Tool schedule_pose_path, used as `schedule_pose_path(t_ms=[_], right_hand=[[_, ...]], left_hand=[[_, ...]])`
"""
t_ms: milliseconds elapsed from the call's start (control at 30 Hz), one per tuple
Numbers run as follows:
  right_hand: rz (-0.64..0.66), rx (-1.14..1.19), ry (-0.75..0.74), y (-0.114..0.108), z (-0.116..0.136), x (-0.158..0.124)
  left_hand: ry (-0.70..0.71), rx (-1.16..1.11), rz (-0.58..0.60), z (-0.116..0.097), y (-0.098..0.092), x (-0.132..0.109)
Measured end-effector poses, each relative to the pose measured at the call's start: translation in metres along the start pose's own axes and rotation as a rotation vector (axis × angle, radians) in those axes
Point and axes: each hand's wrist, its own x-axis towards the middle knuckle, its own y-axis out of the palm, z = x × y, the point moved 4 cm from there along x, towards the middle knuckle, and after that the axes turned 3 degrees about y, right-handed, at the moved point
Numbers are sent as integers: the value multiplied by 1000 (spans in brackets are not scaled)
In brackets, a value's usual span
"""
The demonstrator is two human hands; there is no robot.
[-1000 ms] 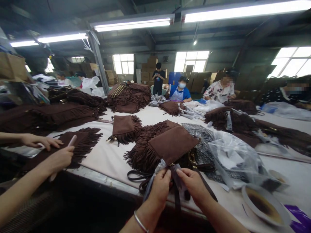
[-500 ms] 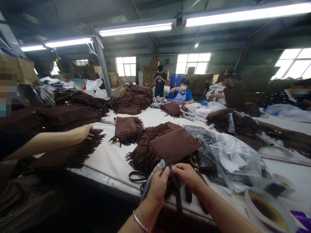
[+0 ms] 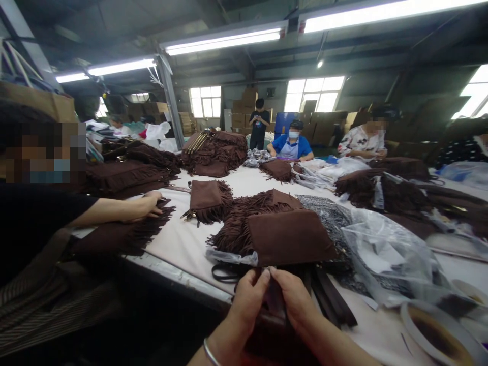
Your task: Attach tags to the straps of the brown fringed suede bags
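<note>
A brown fringed bag (image 3: 292,236) lies in front of me on a pile of fringe at the table's near edge. My left hand (image 3: 247,297) and my right hand (image 3: 295,292) meet just below the bag's near side, thumbs and fingertips pinched together. Between them hangs a dark brown strap (image 3: 275,300); the exact spot they grip is mostly covered by the fingers. Clear plastic wrap (image 3: 232,256) lies left of the bag, above a thin black loop (image 3: 223,273). More flat brown straps (image 3: 333,300) trail to the right of my right hand.
At left, a co-worker's hand (image 3: 150,203) rests on another fringed bag (image 3: 114,236). A smaller fringed bag (image 3: 206,195) lies beyond. To the right are crumpled plastic (image 3: 385,249) and a tape roll (image 3: 406,317). Other people sit across the table among bag piles.
My hands have come closer together. The greyish plastic at my left hand now lies beside the bag. The bag's front lies nearer to me, and the co-worker at left leans further in.
</note>
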Motion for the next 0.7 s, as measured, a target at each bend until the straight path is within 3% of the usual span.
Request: schedule_pose_path(t_ms=[200, 367, 467, 600, 700], right_hand=[[22, -182, -26, -3, 5, -9], [36, -428, -157, -17, 11, -9], [-8, -625, -431, -32, 20, -9], [217, -950, -930, -29, 38, -19], [286, -1185, -1181, -22, 51, -25]], left_hand=[[-15, 153, -180, 11, 3, -8], [-44, 50, -193, 21, 7, -6], [-58, -33, -148, 24, 11, -9], [-67, 61, -148, 21, 10, -15], [59, 259, -181, 12, 7, -19]])
